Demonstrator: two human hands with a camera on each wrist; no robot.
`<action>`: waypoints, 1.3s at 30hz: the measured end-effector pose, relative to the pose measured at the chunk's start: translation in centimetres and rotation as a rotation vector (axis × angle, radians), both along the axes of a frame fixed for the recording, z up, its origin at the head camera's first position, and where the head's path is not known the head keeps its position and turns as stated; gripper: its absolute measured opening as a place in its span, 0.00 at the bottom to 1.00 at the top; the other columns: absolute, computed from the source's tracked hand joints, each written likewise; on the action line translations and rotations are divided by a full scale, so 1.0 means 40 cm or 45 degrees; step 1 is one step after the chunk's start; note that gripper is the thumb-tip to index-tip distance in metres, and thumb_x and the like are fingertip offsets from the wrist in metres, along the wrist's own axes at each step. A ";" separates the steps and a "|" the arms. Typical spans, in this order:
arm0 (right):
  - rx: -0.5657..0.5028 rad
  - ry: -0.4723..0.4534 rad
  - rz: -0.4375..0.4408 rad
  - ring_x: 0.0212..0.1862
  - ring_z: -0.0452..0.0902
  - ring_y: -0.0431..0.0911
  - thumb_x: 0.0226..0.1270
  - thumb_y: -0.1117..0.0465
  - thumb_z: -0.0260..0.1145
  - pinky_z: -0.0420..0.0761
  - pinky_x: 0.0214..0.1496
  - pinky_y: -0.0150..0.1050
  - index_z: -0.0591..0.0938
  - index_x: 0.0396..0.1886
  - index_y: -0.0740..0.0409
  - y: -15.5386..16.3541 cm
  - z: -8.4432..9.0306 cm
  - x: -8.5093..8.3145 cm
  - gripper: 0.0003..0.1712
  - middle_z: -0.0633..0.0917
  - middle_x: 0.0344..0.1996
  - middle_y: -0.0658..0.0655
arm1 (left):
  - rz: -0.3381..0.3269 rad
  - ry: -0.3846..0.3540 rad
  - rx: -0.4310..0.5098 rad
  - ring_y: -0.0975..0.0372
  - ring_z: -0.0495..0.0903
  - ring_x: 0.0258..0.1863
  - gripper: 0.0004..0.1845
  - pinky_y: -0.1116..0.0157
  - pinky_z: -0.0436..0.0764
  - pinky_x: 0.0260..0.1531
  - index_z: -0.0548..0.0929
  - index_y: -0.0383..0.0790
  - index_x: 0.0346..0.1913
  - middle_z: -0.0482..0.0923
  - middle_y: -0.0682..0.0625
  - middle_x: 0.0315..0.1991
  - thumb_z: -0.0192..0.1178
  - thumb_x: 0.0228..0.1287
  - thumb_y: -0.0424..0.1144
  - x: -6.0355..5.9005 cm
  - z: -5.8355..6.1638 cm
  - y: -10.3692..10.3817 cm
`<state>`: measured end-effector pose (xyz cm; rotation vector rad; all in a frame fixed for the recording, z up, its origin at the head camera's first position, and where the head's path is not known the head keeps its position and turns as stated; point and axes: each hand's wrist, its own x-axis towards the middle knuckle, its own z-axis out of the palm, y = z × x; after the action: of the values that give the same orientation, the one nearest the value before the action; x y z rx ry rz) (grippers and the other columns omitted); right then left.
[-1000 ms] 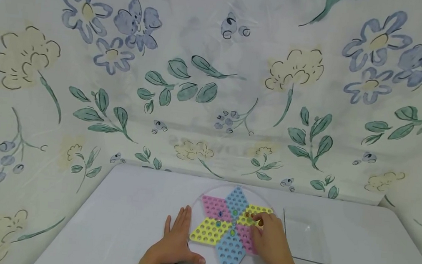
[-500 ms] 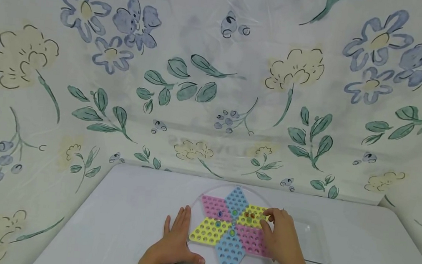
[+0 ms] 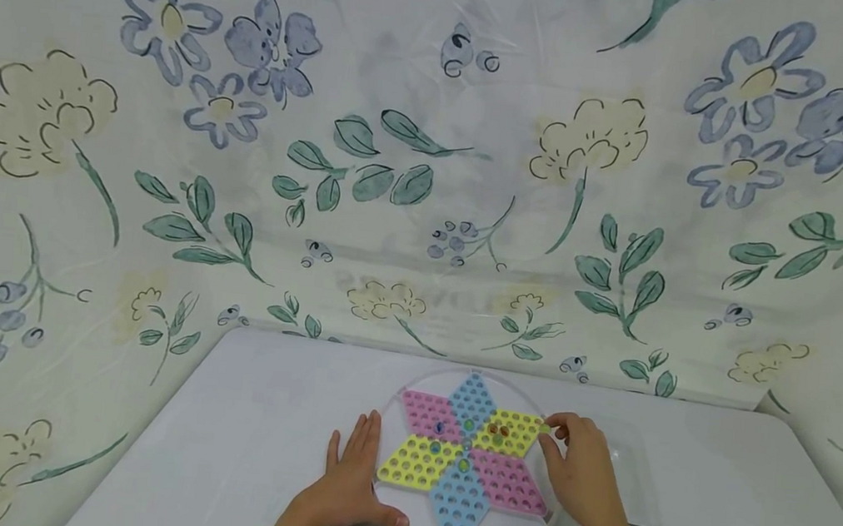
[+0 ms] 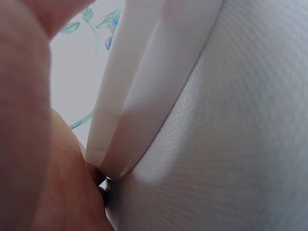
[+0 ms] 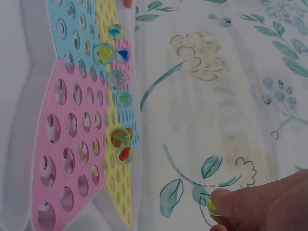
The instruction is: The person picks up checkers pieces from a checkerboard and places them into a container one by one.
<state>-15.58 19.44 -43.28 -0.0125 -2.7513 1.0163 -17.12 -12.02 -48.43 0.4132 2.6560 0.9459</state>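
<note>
On the table lies a round white Chinese checkers board (image 3: pixel 422 518) with a pink, yellow and blue star. Several glass marbles sit in its holes near the centre, among them a clear one (image 5: pixel 116 79). Two with red swirls and a greenish one (image 3: pixel 498 440) sit in the right yellow section. My left hand (image 3: pixel 343 490) rests at the board's left rim, fingers straight and thumb by the near edge. Beside the right rim, my right hand (image 3: pixel 589 474) pinches a yellow-green marble (image 5: pixel 211 207) between thumb and finger, apart from the holes.
A clear plastic tray (image 3: pixel 639 482) stands right of the board, partly behind my right hand. The white table (image 3: pixel 243 414) reaches back to a floral cloth (image 3: pixel 394 235) hanging behind it.
My right hand has moved right, from over the right yellow section to beyond the board's right rim, with the marble in its fingers. My left hand has stayed in place.
</note>
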 end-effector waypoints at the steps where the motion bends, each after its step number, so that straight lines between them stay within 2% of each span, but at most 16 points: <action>1: 0.000 -0.013 -0.011 0.39 0.72 0.51 0.70 0.66 0.66 0.74 0.42 0.46 0.82 0.49 0.68 0.002 0.001 -0.001 0.12 0.79 0.35 0.58 | 0.001 -0.001 0.000 0.40 0.33 0.79 0.80 0.35 0.27 0.68 0.38 0.22 0.77 0.36 0.29 0.79 0.80 0.37 0.64 0.000 0.001 0.000; 6: -0.008 -0.052 -0.028 0.39 0.71 0.50 0.70 0.65 0.65 0.74 0.40 0.46 0.81 0.49 0.70 0.016 -0.001 -0.007 0.13 0.78 0.35 0.58 | 0.001 0.004 -0.002 0.40 0.33 0.79 0.80 0.35 0.27 0.68 0.38 0.23 0.77 0.36 0.30 0.79 0.80 0.37 0.65 0.000 0.001 0.000; 15: -0.005 -0.059 -0.060 0.42 0.73 0.54 0.72 0.65 0.63 0.75 0.46 0.51 0.80 0.52 0.71 0.043 -0.012 -0.014 0.15 0.79 0.37 0.61 | 0.003 0.000 0.012 0.39 0.34 0.78 0.80 0.34 0.27 0.68 0.38 0.22 0.77 0.36 0.29 0.79 0.81 0.37 0.64 0.003 0.001 0.000; 27: -0.002 -0.066 -0.102 0.40 0.73 0.54 0.71 0.65 0.63 0.75 0.42 0.50 0.79 0.51 0.73 0.085 -0.037 -0.023 0.15 0.79 0.37 0.64 | -0.006 -0.005 0.008 0.39 0.33 0.78 0.79 0.34 0.27 0.68 0.38 0.22 0.77 0.36 0.30 0.79 0.80 0.38 0.64 0.000 0.003 -0.001; 39: 0.011 -0.071 -0.114 0.40 0.74 0.56 0.69 0.67 0.62 0.76 0.42 0.52 0.80 0.48 0.75 0.094 -0.054 -0.026 0.14 0.79 0.36 0.65 | -0.005 0.000 0.013 0.40 0.33 0.79 0.79 0.35 0.27 0.68 0.38 0.23 0.77 0.35 0.30 0.79 0.80 0.38 0.64 -0.002 -0.002 -0.001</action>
<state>-16.63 23.19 -45.43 -0.1635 -2.7773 0.9957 -17.21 -12.07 -48.50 0.4211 2.6505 0.9590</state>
